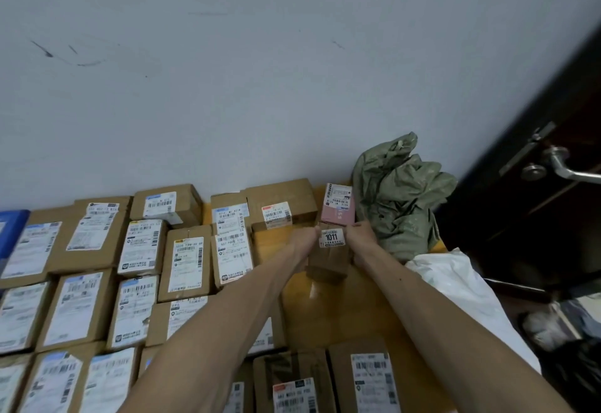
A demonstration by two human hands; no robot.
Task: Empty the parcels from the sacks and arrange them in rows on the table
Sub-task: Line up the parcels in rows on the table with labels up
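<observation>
Between both hands stands a small brown cardboard parcel (328,258) with a white "1011" sticker, on the yellow table (351,308). My left hand (304,238) grips its left side and my right hand (362,233) grips its right side. Just behind it stands a pink box (338,206) with a shipping label. Rows of labelled cardboard parcels (136,266) cover the table to the left. A crumpled green sack (403,198) lies at the table's far right corner, against the wall.
A white plastic sack (461,289) hangs over the table's right edge. Two more parcels (361,380) sit at the near edge. A dark door with a metal handle (559,165) is at the right. A blue item (11,230) lies at the far left.
</observation>
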